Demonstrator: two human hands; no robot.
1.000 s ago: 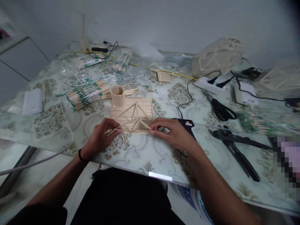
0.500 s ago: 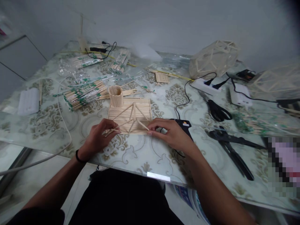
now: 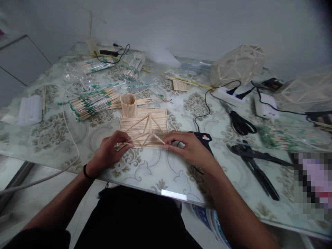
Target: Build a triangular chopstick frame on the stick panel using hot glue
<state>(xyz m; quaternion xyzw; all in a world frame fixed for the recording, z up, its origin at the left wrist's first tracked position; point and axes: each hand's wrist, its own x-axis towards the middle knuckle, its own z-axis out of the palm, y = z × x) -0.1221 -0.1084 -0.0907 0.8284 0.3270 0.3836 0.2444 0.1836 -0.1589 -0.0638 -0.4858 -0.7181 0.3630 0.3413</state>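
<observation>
A peaked frame of thin wooden sticks (image 3: 150, 128) stands over a flat base of sticks laid side by side (image 3: 160, 119). My left hand (image 3: 112, 148) pinches the frame's lower left end between thumb and fingers. At its lower right end, my right hand (image 3: 185, 147) is closed on the frame in the same way. The fingertips of both hands are near the base's front corners. A small round cup of upright sticks (image 3: 129, 106) sits on the base's back left corner. Behind my right hand lies a black glue gun (image 3: 203, 136), partly hidden.
Bundles of wrapped sticks (image 3: 94, 102) lie at the left behind the base. Scissors (image 3: 241, 121) and black pliers (image 3: 255, 166) are on the right. A white power strip (image 3: 228, 95) and bagged stick frames (image 3: 237, 65) stand behind them. A white cable (image 3: 68, 129) crosses the left side.
The view has shifted very slightly. Both hands keep their hold on the stick frame, which has hardly moved over the base.
</observation>
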